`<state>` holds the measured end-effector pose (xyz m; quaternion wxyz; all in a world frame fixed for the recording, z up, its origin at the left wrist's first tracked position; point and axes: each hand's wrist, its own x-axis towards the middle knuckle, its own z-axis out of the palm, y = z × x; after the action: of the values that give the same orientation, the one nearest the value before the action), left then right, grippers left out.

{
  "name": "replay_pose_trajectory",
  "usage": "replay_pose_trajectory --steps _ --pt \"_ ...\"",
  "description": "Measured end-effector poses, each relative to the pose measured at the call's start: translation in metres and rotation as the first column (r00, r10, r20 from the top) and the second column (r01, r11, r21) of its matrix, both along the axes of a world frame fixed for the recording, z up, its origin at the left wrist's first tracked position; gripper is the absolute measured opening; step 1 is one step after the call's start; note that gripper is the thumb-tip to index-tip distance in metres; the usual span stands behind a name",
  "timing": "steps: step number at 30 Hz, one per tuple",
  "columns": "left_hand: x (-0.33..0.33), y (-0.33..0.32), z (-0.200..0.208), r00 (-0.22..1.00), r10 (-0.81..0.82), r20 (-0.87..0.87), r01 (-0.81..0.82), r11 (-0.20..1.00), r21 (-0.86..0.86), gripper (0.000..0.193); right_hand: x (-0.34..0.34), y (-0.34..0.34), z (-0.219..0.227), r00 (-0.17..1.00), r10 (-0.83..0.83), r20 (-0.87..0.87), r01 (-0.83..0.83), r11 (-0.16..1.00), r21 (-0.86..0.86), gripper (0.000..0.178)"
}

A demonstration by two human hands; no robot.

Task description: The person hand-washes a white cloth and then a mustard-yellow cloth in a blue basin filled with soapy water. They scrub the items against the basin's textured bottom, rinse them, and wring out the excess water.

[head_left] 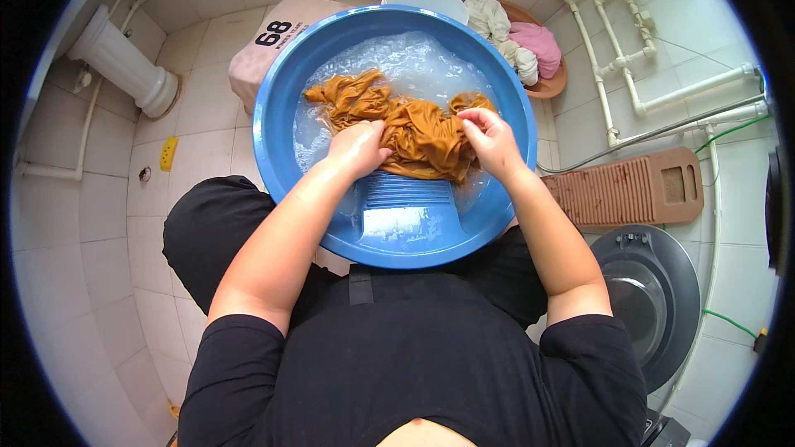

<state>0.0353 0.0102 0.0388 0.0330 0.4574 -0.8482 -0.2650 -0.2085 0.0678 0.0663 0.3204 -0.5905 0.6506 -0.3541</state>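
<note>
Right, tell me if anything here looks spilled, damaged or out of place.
Nothing stands out. Both the left hand and right hand press the orange cloth onto the ribbed washboard inside the blue basin; the soapy water sits within it. A brown washboard lies flat on the tiled floor.

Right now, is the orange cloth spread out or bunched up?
Bunched up: the cloth lies crumpled and wet in the basin, gripped by both hands.
</note>
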Motion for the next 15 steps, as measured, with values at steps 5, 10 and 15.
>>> replay_pose_trajectory --steps 5,10,15 --pt "0.016 -0.018 0.004 0.827 0.336 -0.450 -0.203 0.926 0.318 0.018 -0.032 0.000 -0.016 0.800 0.091 -0.593 -0.171 0.982 -0.080 0.031" --pt "0.040 -0.037 0.048 -0.076 0.579 -0.812 -0.190 0.791 0.582 0.011 -0.030 0.013 -0.022 0.897 0.249 -0.365 -0.154 0.950 0.270 0.065" --pt "0.066 -0.049 0.029 0.180 0.634 -0.752 -0.418 0.741 0.525 0.013 -0.015 0.004 -0.030 0.987 0.072 -0.144 -0.040 0.976 0.216 0.064"
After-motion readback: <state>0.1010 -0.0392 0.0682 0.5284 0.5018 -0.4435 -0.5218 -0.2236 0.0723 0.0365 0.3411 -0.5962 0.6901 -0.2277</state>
